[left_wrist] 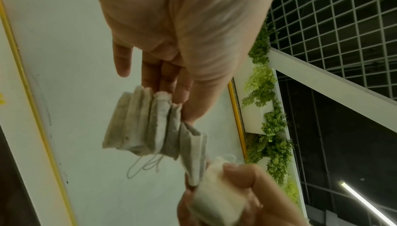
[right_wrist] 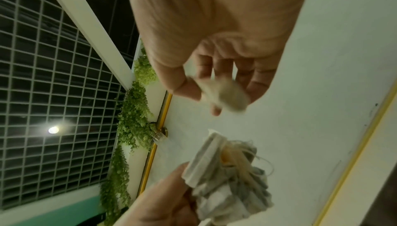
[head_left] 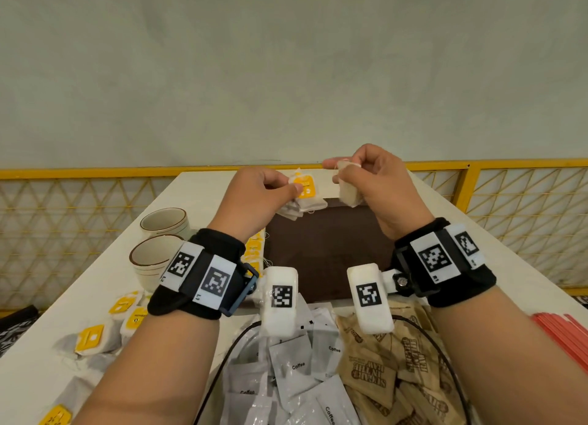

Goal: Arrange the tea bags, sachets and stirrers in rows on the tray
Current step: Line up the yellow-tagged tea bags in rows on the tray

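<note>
A white table (head_left: 477, 249) fills the head view, running away to a yellow-framed lattice fence (head_left: 525, 202). On it, in the middle, lies the dark brown tray (head_left: 327, 253), bare across most of its surface. Near its far left corner hangs a fanned bunch of tea bags (head_left: 305, 198) with yellow tags, pinched from above by the left hand (head_left: 254, 195); whether the lowest bags touch the tray cannot be told. The right hand (head_left: 375, 186), raised above the tray's far right part, grips a single tea bag (head_left: 348, 192) between thumb and curled fingers.

Only the head view shows the supplies: two stacked cups (head_left: 156, 253) at the left, loose yellow-tagged tea bags (head_left: 92, 338) on the near left, grey coffee sachets (head_left: 296, 367) and brown sugar sachets (head_left: 381, 370) heaped at the near edge, red stirrers (head_left: 566, 332) at the near right.

The left wrist view alone shows the bunch (left_wrist: 154, 126) from beneath, its paper pleats spread like a fan with loose strings dangling, held at its top edge by fingertips (left_wrist: 182, 90). The right wrist view shows the single bag (right_wrist: 223, 93), blurred, clamped against the thumb, with the bunch (right_wrist: 232, 178) below it. Both palms face downward, wrists level and apart.
</note>
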`<state>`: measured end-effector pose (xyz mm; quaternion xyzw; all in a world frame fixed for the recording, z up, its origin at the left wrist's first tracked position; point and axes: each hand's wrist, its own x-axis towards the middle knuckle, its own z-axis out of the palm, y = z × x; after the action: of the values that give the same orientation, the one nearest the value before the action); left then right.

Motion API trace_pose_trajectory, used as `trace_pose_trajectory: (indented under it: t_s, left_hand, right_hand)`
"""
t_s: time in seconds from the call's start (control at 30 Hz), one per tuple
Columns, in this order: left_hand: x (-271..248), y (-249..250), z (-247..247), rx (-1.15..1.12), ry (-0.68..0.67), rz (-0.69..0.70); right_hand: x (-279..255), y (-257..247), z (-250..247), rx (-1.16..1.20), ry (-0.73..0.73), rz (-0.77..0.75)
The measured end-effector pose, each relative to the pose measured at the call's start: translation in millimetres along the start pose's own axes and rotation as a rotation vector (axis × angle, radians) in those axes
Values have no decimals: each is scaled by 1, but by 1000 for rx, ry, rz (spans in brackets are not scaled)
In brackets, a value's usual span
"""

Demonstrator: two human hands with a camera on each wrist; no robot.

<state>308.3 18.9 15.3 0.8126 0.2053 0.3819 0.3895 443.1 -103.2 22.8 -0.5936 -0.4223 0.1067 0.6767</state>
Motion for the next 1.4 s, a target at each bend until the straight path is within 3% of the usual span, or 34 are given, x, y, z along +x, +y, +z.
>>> trace_pose_trajectory:
  t_s: [0.2, 0.4, 0.7, 0.9, 1.1, 1.27, 1.4]
  left_hand:
    - [-1, -1, 3, 23, 17, 6]
    - [-1, -2, 3, 28, 3, 37]
    - [2, -5, -1, 1, -77, 42]
    - [38, -9, -12, 79, -111, -74]
    - [87, -19, -27, 71, -289, -206]
    - [124, -51, -24, 184, -457, -253]
    - [144, -86, -3, 282, -444, -314]
  right_hand:
    - [1, -4, -6, 67, -84, 73]
    - [-5, -11, -10, 282, -344, 152]
    - [2, 12, 12, -89, -218, 81]
    - [48, 13, 24, -310, -325, 93]
    - [100, 23, 42, -420, -421, 101]
    - [130, 52, 51, -507, -464, 102]
    - [142, 87, 59, -556, -482, 134]
